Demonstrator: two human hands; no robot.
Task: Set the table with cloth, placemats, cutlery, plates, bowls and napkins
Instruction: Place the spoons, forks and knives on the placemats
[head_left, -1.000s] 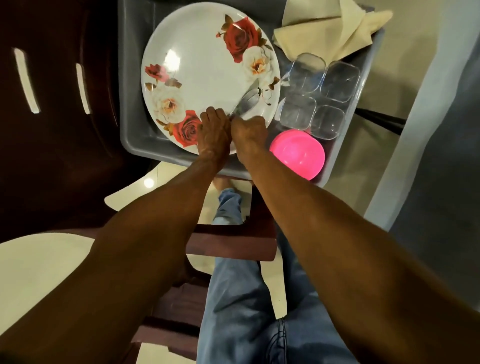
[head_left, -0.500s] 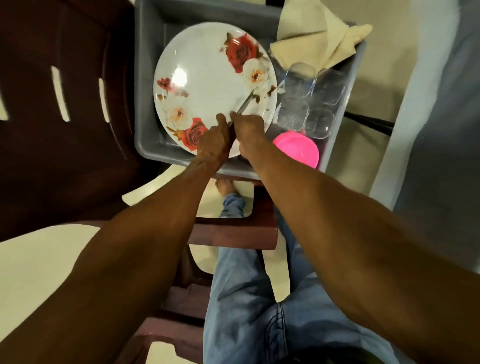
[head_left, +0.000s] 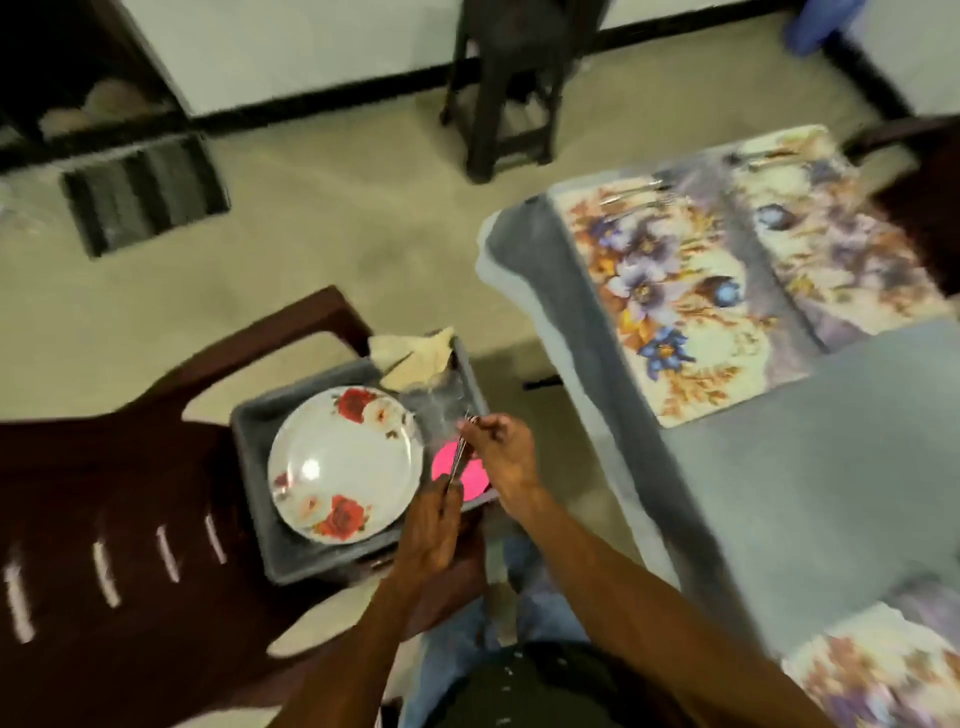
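A dark brown plastic chair (head_left: 130, 519) is sitting at nine o'clock, carrying a grey tub (head_left: 260, 431) on its seat. Inside the tub one rose-patterned plate (head_left: 345, 462) is lying flat, with one pink bowl (head_left: 470, 475) at its three o'clock and cream napkins (head_left: 415, 358) piled at the tub's twelve o'clock corner; their number is too blurred to tell, and clear containers beside them are only a smear. Just right of the plate, the left hand (head_left: 431, 530) is pinching the lower end of a thin piece of cutlery (head_left: 460, 452), and the right hand (head_left: 501, 447) is pinching its upper end, so each grip is clenched on that metal piece above the pink bowl; whether it is one piece or several I cannot tell. The step in hand looks like the cutlery stage: lifting pieces out of the tub for the table. The next move probably calls for carrying them toward two o'clock and laying them on a placemat. Further right, the table (head_left: 779, 493) is wearing one grey cloth, and three floral placemats are showing: placemat (head_left: 670, 291) nearest centre, a second (head_left: 841, 244) at its three o'clock, a third (head_left: 878, 675) at five o'clock. Laid cutlery (head_left: 631, 189) is already resting at the twelve o'clock edge of the first two mats.
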